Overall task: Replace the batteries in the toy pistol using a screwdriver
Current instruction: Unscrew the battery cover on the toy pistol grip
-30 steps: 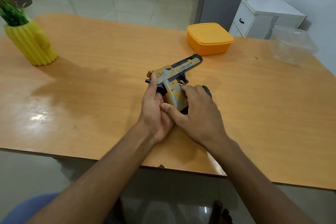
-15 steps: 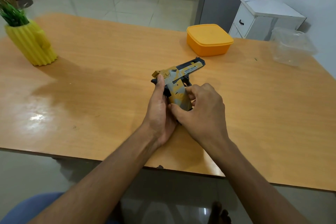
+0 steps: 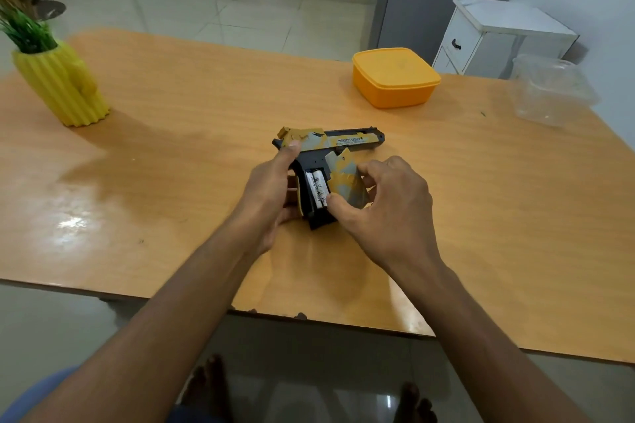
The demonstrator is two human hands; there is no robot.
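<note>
One toy pistol point(image 3: 330, 142), moulded plastic in yellow, grey and black with printed lettering along its slide, sits above the middle of the wooden table point(image 3: 171, 154), muzzle pointing right. Its grip is open, and two white cylindrical batteries point(image 3: 316, 188) lie side by side in the black compartment. One loose grip cover point(image 3: 347, 184), a flat angular panel in the same yellow and grey, is tilted just right of the batteries.

The left hand point(image 3: 271, 192) curls around the back of the grip, thumb pressed on the rear of the slide, fingers closed around the pistol. The right hand point(image 3: 388, 209) pinches the cover between thumb and bent fingers, the thumb tip touching the lower end of the batteries.

Beyond the pistol and to its right stands one orange square plastic box point(image 3: 395, 79) with rounded corners and a lid on. Farther right is one clear plastic container point(image 3: 549, 93). Far left of the pistol stands one yellow ribbed pot point(image 3: 62, 86) holding a green plant. One white cabinet point(image 3: 498, 34) stands on the floor behind the table.
</note>
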